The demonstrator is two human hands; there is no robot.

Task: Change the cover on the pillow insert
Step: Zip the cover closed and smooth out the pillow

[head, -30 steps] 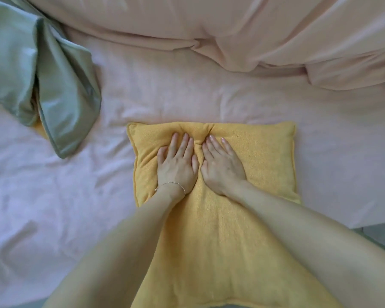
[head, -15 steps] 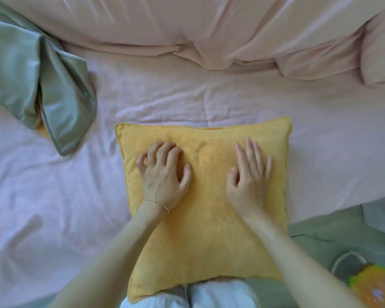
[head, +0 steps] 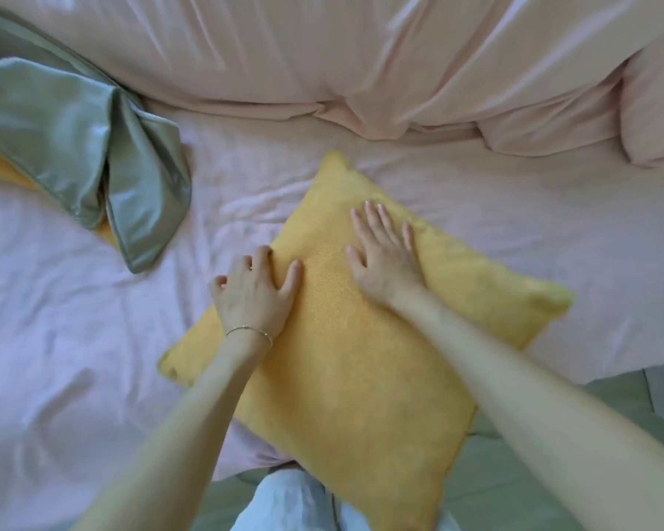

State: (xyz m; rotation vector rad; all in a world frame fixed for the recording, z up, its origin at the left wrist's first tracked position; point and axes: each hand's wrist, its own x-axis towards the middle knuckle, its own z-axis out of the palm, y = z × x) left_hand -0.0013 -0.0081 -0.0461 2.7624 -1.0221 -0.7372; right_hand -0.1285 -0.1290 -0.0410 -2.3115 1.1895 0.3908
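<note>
A yellow cushion (head: 353,362) in a textured cover lies on the pink bed sheet (head: 66,362), turned so one corner points away from me. My left hand (head: 252,291) sits at its left edge, fingers curled over that edge and thumb on top. Flat on the cushion's upper half rests my right hand (head: 384,258), fingers straight and spread. A green satin cover (head: 77,151) lies crumpled at the far left of the bed, with a bit of yellow fabric (head: 1,166) showing under it.
A pink duvet (head: 361,59) is bunched along the back, and a pink pillow (head: 652,109) sits at the right. The bed's near edge runs by my legs (head: 296,503). Green floor (head: 514,477) shows at the bottom right.
The cushion has turned from square-on to corner-forward and shifted right. My left hand slid to its left edge; my right hand moved toward the upper middle.
</note>
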